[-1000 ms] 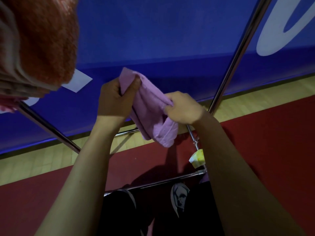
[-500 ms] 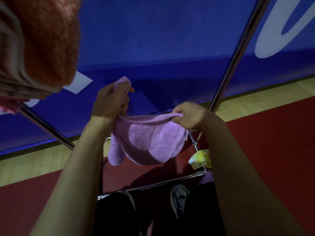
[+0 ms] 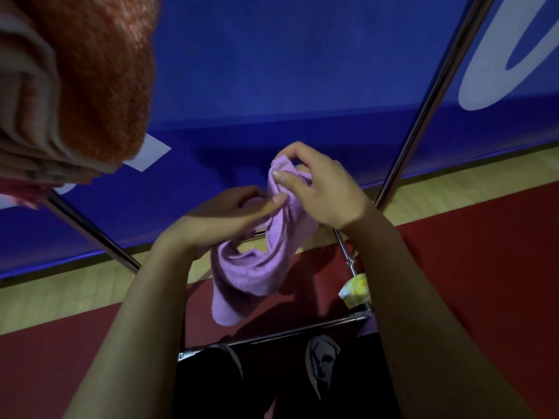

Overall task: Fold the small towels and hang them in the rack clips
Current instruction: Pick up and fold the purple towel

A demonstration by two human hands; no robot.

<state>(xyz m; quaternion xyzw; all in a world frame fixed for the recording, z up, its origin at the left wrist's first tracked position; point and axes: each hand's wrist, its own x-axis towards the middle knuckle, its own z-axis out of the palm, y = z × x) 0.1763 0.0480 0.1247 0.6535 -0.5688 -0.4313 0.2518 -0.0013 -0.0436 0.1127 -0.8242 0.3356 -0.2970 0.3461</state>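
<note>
A small purple towel (image 3: 257,267) hangs bunched between both my hands, above the metal rack's lower bars. My right hand (image 3: 320,189) pinches the towel's top end with thumb and fingers. Just below and to the left, my left hand (image 3: 223,216) holds the towel's middle, thumb lying along the cloth. The towel's lower end droops in a loose loop. A folded orange towel (image 3: 90,71) hangs at the top left, over paler folded towels. A yellow clip (image 3: 355,290) hangs on the rack by my right forearm.
Slanted metal rack poles run at the left (image 3: 90,237) and right (image 3: 429,101). A horizontal rack bar (image 3: 272,337) crosses below the towel. A blue banner wall (image 3: 272,71) stands behind, with wood floor and red mat (image 3: 484,267) beneath. My dark shoes (image 3: 320,358) show at the bottom.
My hands, spread apart with the towel stretched between them, have come together. The right hand rose to the towel's top end, the left dropped to its middle, and the cloth bunched up.
</note>
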